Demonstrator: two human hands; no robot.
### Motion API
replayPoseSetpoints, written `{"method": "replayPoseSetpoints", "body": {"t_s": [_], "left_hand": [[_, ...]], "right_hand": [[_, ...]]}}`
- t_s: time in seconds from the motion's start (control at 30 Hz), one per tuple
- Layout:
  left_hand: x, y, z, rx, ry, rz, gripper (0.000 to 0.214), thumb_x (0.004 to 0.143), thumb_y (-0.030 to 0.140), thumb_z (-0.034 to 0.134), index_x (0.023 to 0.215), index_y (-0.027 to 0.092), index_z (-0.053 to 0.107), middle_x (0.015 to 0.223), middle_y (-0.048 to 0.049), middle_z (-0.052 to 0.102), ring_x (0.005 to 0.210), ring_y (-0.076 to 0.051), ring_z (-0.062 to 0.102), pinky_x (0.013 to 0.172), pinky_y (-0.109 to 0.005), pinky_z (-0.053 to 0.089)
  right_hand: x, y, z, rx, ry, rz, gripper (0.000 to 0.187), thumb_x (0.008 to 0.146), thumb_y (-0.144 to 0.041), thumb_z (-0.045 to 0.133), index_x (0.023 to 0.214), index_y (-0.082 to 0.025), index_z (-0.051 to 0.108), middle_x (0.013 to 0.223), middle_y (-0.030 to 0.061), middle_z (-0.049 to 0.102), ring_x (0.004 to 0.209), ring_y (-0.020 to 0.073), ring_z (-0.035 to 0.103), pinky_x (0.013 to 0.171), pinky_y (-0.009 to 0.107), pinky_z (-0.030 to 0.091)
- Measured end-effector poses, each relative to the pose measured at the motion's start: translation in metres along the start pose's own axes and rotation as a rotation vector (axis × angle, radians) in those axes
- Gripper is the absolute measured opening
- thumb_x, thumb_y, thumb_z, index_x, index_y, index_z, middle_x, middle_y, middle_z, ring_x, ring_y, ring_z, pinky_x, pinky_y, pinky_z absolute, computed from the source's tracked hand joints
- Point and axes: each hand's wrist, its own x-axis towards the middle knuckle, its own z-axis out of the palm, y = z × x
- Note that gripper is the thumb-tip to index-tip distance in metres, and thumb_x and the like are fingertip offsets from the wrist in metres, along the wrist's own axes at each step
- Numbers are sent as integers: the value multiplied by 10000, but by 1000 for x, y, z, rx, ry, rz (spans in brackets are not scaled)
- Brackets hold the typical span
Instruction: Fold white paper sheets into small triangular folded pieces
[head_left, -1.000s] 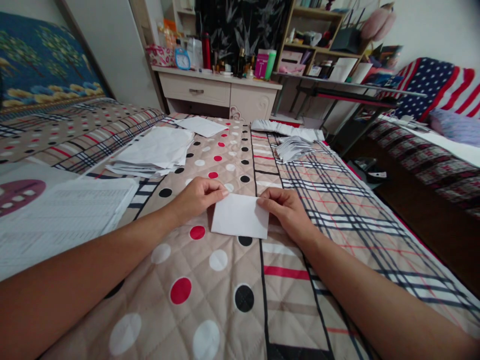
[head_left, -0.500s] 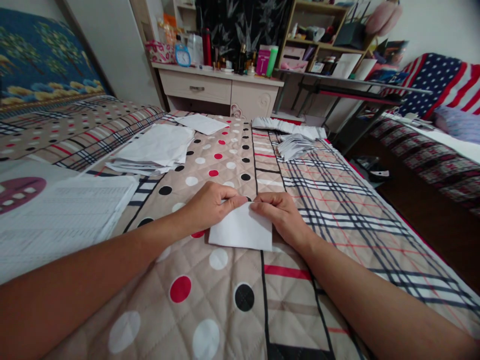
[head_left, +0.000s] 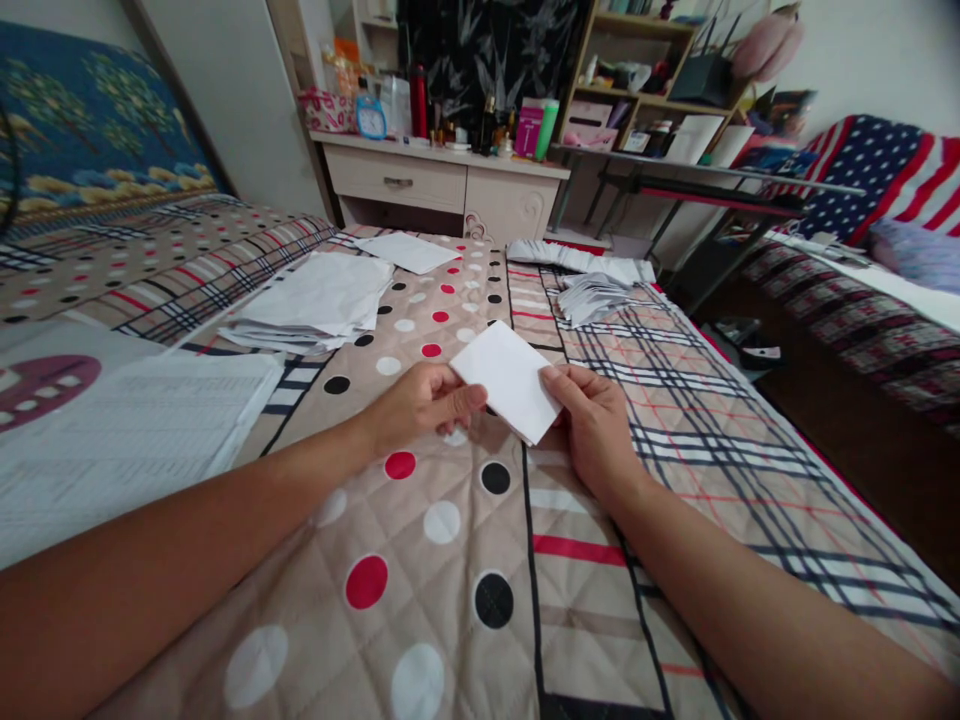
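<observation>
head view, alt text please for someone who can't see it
A person's left hand and right hand hold a small white paper over a dotted and plaid bedspread. Beyond, white sheets lie stacked at left and smaller papers at right, before a pale dresser.

The left hand (head_left: 429, 405) and right hand (head_left: 596, 415) held a folded white paper (head_left: 506, 375) between them, above the patterned bedspread (head_left: 435, 610).

The folded paper (head_left: 504, 378) I hold is plain white, flat and smooth-faced, its layers slightly parted at the near corner. It sits turned like a diamond, one corner pointing far, pinched near its left corner by my left hand (head_left: 424, 405) and near its right by my right hand (head_left: 600, 420).
</observation>
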Motion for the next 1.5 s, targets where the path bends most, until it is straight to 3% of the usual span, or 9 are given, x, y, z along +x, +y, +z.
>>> {"method": "replayPoseSetpoints", "body": {"t_s": [0.13, 0.37, 0.53, 0.7, 0.8, 0.97, 1.2, 1.43, 1.5], "left_hand": [[2, 2, 14, 19, -39, -13, 412, 761, 516, 685, 767, 106, 643, 633, -24, 619, 544, -89, 529, 496, -191, 397], [3, 1, 11, 71, 70, -13, 333, 839, 416, 563, 636, 154, 527, 527, 28, 535, 453, -70, 493, 463, -179, 400], [1, 0, 12, 137, 25, 24, 361, 868, 425, 538, 631, 153, 540, 503, 31, 518, 450, -68, 491, 453, -173, 368], [-1, 0, 12, 150, 45, -46, 365, 857, 431, 547, 616, 158, 538, 439, 36, 497, 381, -70, 464, 410, -175, 358], [-3, 2, 10, 95, 32, -58, 438, 869, 480, 517, 564, 167, 490, 381, 48, 434, 339, -65, 422, 377, -171, 328], [-3, 6, 11, 17, -25, -38, 344, 741, 438, 688, 613, 133, 591, 491, 17, 558, 413, -70, 484, 389, -170, 360], [-3, 4, 16, -16, 141, -109, 370, 711, 469, 719, 616, 131, 602, 418, 27, 531, 313, -76, 449, 292, -169, 314], [-2, 2, 11, -146, 218, -93, 360, 689, 427, 762, 603, 113, 608, 446, 15, 562, 329, -55, 443, 311, -159, 289], [-1, 1, 11, -204, 289, -92, 386, 698, 447, 755, 584, 115, 594, 448, 15, 560, 336, -49, 438, 319, -159, 275]], "right_hand": [[-4, -4, 4, -22, -14, -11, 249, 728, -400, 751, 700, -169, 663, 599, -13, 600, 497, 90, 469, 465, 215, 378], [-5, -3, 8, 82, -144, 101, 265, 636, -365, 812, 794, -173, 720, 752, 28, 723, 642, 151, 627, 629, 273, 514], [-6, -2, 7, 108, -126, 100, 237, 673, -370, 793, 784, -169, 736, 724, 27, 718, 616, 138, 612, 602, 253, 501], [-6, -5, 6, -3, -115, 65, 288, 679, -425, 782, 672, -153, 688, 585, 9, 635, 455, 92, 473, 421, 214, 398], [-5, -4, 5, -32, -153, 76, 326, 687, -456, 775, 653, -152, 661, 535, -9, 584, 423, 77, 421, 390, 204, 355], [-7, -2, 3, 2, -303, 167, 309, 685, -442, 788, 723, -151, 690, 594, -4, 627, 470, 78, 465, 434, 194, 349], [-9, -4, 6, -64, -392, 94, 307, 659, -383, 823, 805, -150, 686, 628, -8, 641, 520, 86, 514, 504, 206, 408], [-7, -4, -1, -75, -458, 179, 276, 662, -306, 812, 829, -127, 686, 653, -8, 645, 526, 80, 511, 502, 200, 382], [-6, -4, -1, -27, -399, 127, 244, 672, -307, 805, 790, -138, 674, 589, -38, 595, 488, 62, 456, 480, 192, 351]]}}
